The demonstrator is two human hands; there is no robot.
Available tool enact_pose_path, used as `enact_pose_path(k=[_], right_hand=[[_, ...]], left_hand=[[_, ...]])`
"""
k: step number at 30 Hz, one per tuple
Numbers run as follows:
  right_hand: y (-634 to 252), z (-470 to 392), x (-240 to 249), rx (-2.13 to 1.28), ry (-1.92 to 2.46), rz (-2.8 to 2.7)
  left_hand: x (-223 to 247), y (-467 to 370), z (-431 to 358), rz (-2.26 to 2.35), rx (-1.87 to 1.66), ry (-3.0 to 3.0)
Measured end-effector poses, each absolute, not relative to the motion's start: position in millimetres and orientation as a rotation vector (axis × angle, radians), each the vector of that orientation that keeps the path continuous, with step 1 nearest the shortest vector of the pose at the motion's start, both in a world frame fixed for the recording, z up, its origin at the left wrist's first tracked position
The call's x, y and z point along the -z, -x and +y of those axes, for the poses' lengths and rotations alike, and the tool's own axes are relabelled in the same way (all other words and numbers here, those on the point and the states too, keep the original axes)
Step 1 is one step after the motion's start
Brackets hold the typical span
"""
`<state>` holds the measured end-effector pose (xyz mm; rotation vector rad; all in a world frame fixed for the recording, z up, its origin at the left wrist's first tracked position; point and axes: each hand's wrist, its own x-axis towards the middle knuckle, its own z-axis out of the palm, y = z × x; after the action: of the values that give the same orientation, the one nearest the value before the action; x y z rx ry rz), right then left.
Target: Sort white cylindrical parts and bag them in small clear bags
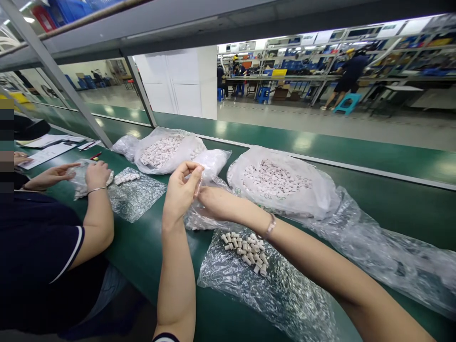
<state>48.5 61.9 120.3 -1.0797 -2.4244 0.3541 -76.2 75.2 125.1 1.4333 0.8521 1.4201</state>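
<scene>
My left hand (183, 187) pinches the upper edge of a clear plastic bag (201, 218), thumb against fingertips. Right beside it, my right hand (215, 202) is at the bag's opening, its fingers hidden behind the wrist and plastic. Below my right forearm, a group of small whitish cylindrical parts (249, 251) lies on a flat clear plastic sheet (285, 294). Behind my right wrist sits a large open bag (324, 194) full of similar parts. Another large bag (142, 164) of parts is beyond my left hand.
A co-worker (42, 237) at the left handles a small bag (81, 178) beside a plastic sheet (138, 194) with white parts. Loose plastic film (388, 251) stretches right along the green table (138, 247). A metal post (67, 80) and overhead shelf (199, 23) frame the bench.
</scene>
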Motion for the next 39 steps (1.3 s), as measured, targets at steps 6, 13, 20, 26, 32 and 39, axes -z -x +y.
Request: enact_pose_path(k=[6, 13, 20, 26, 32, 39], right_hand=[[-127, -16, -124, -0.321, 1.200, -2.260], [-193, -83, -38, -0.733, 1.765, -2.008], [-195, -98, 7, -0.764, 1.851, -1.876], [-192, -95, 11, -0.790, 1.889, -1.831], [-192, -95, 14, -0.818, 1.902, -1.862], [-193, -96, 15, -0.817, 1.913, -1.866]], left_hand=[[-126, 73, 73, 0.850, -1.417, -1.446], [-127, 65, 70, 0.861, -1.400, -1.458], [-127, 63, 70, 0.879, -1.382, -1.469], [-125, 65, 72, 0.878, -1.388, -1.456], [-125, 64, 72, 0.894, -1.377, -1.463], [-124, 64, 73, 0.880, -1.385, -1.463]])
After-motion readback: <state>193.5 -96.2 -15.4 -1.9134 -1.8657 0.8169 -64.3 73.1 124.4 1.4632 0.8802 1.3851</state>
